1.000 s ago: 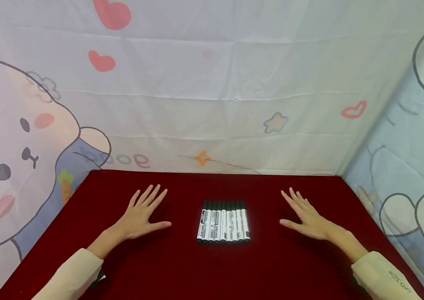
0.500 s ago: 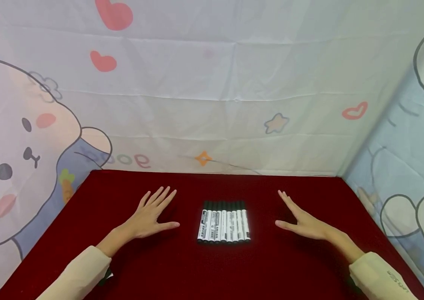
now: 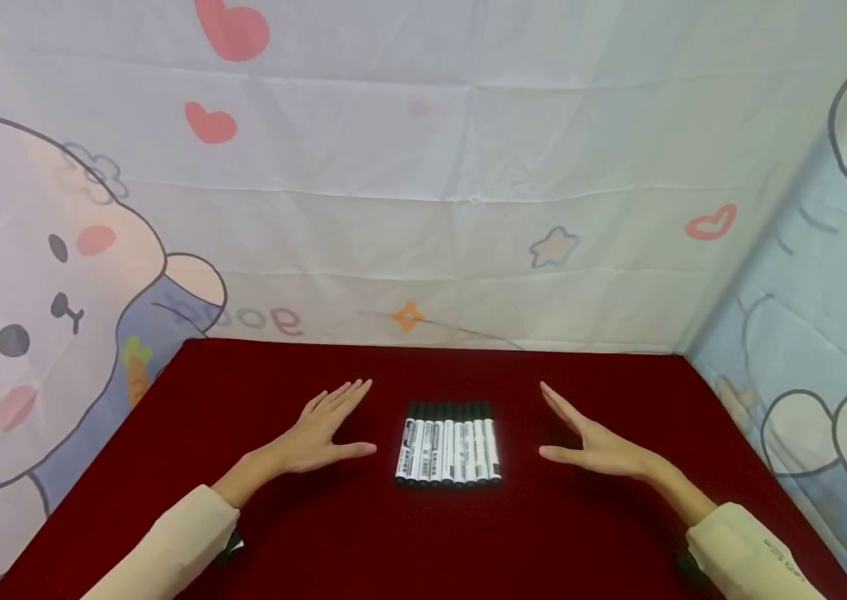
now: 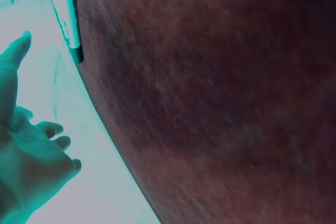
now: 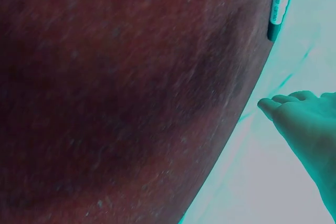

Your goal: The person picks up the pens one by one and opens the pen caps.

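Observation:
Several white markers (image 3: 448, 451) with black caps lie side by side in a tight row on a dark red cloth, caps pointing away from me. To their left, my left hand (image 3: 318, 433) has its fingers extended and thumb apart, palm toward the row, touching none of them. On the other side my right hand (image 3: 599, 443) mirrors it, fingers straight and thumb spread, also apart from the markers. The left wrist view shows my left hand (image 4: 37, 150) with an end marker (image 4: 68, 19) beyond it. In the right wrist view, part of my right hand (image 5: 304, 119) appears below a marker (image 5: 280, 9).
The red cloth (image 3: 453, 542) covers the tabletop up to a white printed curtain (image 3: 363, 167) behind it. A second curtain panel (image 3: 791, 333) borders the right side. Pale sleeves (image 3: 176, 542) cover both forearms.
Both hands have moved inward toward the row of markers, the left to the right and the right to the left. The markers have stayed in place.

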### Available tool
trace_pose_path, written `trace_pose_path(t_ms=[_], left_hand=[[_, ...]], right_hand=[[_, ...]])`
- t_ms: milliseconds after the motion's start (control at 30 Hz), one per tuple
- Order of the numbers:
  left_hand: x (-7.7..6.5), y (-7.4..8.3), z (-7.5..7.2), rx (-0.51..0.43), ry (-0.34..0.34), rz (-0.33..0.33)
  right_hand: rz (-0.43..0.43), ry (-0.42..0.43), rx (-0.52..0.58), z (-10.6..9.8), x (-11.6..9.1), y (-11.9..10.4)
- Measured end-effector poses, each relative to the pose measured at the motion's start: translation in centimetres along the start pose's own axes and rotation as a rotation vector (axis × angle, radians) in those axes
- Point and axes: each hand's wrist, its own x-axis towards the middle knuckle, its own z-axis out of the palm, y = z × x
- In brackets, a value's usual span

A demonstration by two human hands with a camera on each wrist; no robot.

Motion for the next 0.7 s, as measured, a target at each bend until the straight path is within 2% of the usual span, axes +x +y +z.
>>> trace_pose_path(t_ms=[333,500,700], left_hand=[[1.0,0.3,0.6,-0.042,-0.021,0.036],[1.9,0.8,1.0,-0.128,-0.054,0.025],[2.7,1.4,1.5,-0.142,-0.042,-0.005]], right_hand=[[-0.010,-0.048,0.010,0.5,0.4,-0.2],[-0.046,-0.075,0.037,0.6,0.7,-0.4],[-0.073,-0.135,0.073,1.1,1.2,-0.8]])
